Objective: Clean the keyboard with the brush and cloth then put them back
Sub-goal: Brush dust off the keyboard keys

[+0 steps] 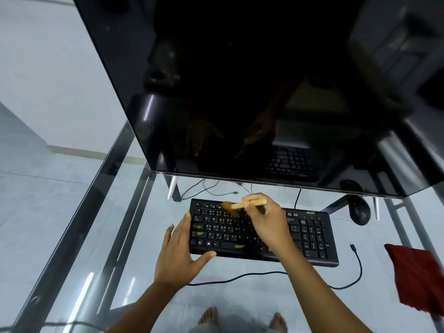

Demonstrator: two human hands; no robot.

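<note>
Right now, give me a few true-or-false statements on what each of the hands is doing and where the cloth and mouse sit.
1. The right hand holds the brush over the upper left keys of the keyboard. True.
2. The left hand grips the red cloth. False: it rests open against the keyboard's left end; the cloth lies untouched on the glass table, far right.
3. The mouse sits beyond the keyboard's right rear corner. True.
4. The monitor shows a lit picture. False: its screen is dark.
</note>
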